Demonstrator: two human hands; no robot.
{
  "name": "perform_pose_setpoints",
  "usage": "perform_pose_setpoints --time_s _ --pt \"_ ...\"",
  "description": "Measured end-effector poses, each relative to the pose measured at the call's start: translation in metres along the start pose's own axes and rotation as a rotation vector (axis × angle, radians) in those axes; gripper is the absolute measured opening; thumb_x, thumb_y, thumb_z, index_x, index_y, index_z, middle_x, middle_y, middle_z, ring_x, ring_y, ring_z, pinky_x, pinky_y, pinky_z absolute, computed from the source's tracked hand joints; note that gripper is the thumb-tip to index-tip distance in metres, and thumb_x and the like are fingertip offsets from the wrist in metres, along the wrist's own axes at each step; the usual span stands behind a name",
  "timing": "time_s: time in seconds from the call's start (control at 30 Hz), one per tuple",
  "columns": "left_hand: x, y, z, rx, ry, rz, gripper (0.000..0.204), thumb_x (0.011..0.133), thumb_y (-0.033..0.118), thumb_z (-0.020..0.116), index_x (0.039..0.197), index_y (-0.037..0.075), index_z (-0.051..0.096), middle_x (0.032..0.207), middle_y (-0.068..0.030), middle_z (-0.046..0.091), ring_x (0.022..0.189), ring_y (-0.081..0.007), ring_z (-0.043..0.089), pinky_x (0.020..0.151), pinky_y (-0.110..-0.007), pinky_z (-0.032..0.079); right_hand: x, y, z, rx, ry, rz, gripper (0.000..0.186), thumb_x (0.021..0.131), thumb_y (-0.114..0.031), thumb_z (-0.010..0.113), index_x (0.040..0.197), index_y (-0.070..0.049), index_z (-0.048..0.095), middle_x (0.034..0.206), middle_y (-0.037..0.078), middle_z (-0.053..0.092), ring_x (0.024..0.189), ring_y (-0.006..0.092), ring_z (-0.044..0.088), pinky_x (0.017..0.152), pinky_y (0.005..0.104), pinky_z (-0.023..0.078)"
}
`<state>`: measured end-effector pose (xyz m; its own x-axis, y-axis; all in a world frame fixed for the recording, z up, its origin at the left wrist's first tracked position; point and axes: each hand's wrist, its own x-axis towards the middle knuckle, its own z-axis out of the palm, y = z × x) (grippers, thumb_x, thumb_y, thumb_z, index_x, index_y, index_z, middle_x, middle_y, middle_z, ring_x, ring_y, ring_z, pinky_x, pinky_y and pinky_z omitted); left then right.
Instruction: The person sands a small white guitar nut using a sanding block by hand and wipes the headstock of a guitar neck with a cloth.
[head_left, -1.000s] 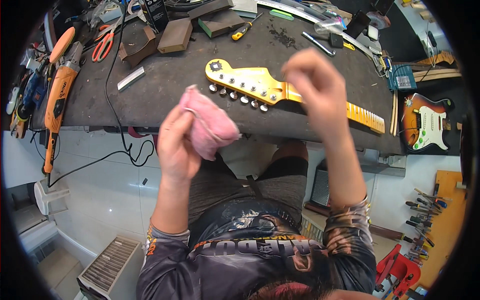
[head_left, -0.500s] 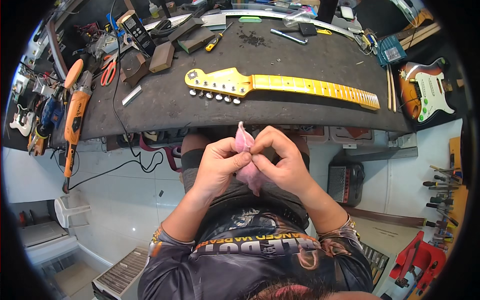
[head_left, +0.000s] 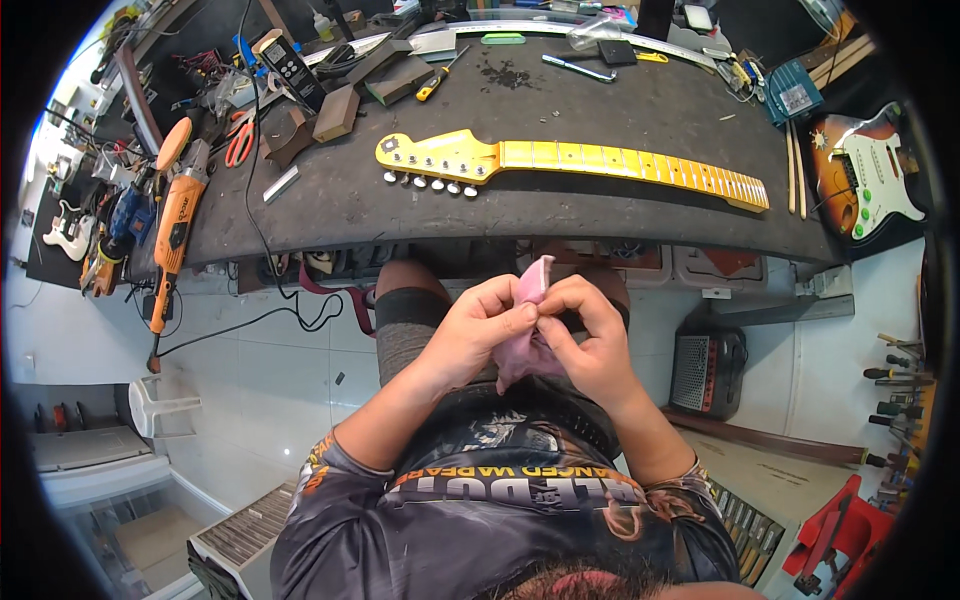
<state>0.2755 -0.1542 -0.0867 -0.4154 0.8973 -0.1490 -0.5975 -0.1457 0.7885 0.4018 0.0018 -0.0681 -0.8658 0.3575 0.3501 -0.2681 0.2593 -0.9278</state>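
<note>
A pink cloth (head_left: 522, 358) is pinched between my two hands over my lap, in front of the bench edge. My left hand (head_left: 478, 328) grips it from the left with thumb and fingers. From the right, my right hand (head_left: 592, 338) closes on the same cloth, fingertips meeting the left thumb. One end of the cloth pokes up above the fingers; the rest hangs below them. On the bench beyond lies a yellow guitar neck (head_left: 600, 160), its headstock with tuners at the left and its fretboard facing up.
Orange scissors (head_left: 240, 140), a yellow screwdriver (head_left: 440, 76) and brown blocks (head_left: 337, 112) lie at the bench's back left. An orange power tool (head_left: 178, 225) with a cord stands at the left edge. A sunburst guitar body (head_left: 868, 178) rests at the right.
The view has shifted slightly, so the bench and hands appear farther right. The cloth's upper end has folded over to the right, and its hanging part has swung left between the hands.
</note>
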Motion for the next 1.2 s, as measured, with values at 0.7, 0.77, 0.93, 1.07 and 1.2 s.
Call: perform_pose_setpoints --time_s 0.7,0.77,0.93,1.07,1.2 --pt "-0.016 -0.005 -0.013 0.079 0.004 -0.054 0.022 0.107 0.019 0.076 0.116 -0.001 0.073 0.089 -0.0007 0.071 0.067 -0.0016 0.055 0.058 -0.021 0.045 -0.008 0.005 0.000 0.038 -0.032 0.162 0.010 0.095 0.002 0.072 0.105 0.000 0.070 0.102 0.007 0.067 0.095 0.0183 0.067 0.086 0.0320 0.054" --pt "-0.017 -0.005 -0.009 0.158 0.016 -0.031 0.023 0.108 0.019 0.075 0.117 -0.001 0.073 0.091 -0.0015 0.073 0.069 -0.0027 0.058 0.059 -0.021 0.048 -0.007 0.006 -0.004 0.103 -0.148 0.205 0.009 0.097 0.001 0.072 0.107 0.000 0.070 0.104 0.006 0.067 0.096 0.0160 0.066 0.086 0.0318 0.054" --pt "-0.016 -0.014 -0.012 0.037 -0.011 0.034 0.020 0.110 0.018 0.070 0.119 0.001 0.071 0.101 -0.0046 0.076 0.083 -0.0083 0.070 0.069 -0.026 0.058 -0.016 0.014 0.006 0.194 -0.050 0.215 0.011 0.098 0.001 0.074 0.108 0.000 0.072 0.106 0.007 0.068 0.095 0.0170 0.066 0.086 0.0315 0.054" --pt "-0.011 -0.022 -0.016 0.057 0.052 0.103 0.018 0.111 0.018 0.070 0.118 0.002 0.071 0.100 -0.0038 0.075 0.081 -0.0080 0.069 0.067 -0.026 0.058 -0.013 0.008 0.017 -0.116 0.049 0.068 0.013 0.096 0.002 0.076 0.109 0.000 0.073 0.104 0.009 0.070 0.094 0.0210 0.069 0.085 0.0327 0.054" --pt "-0.012 -0.024 -0.021 0.028 0.066 0.093 0.017 0.111 0.018 0.069 0.116 0.002 0.071 0.097 -0.0024 0.074 0.081 -0.0074 0.067 0.067 -0.025 0.057 -0.013 0.009 0.019 -0.178 0.032 0.006 0.015 0.095 0.003 0.078 0.109 0.000 0.073 0.103 0.011 0.071 0.094 0.0224 0.070 0.084 0.0342 0.056"
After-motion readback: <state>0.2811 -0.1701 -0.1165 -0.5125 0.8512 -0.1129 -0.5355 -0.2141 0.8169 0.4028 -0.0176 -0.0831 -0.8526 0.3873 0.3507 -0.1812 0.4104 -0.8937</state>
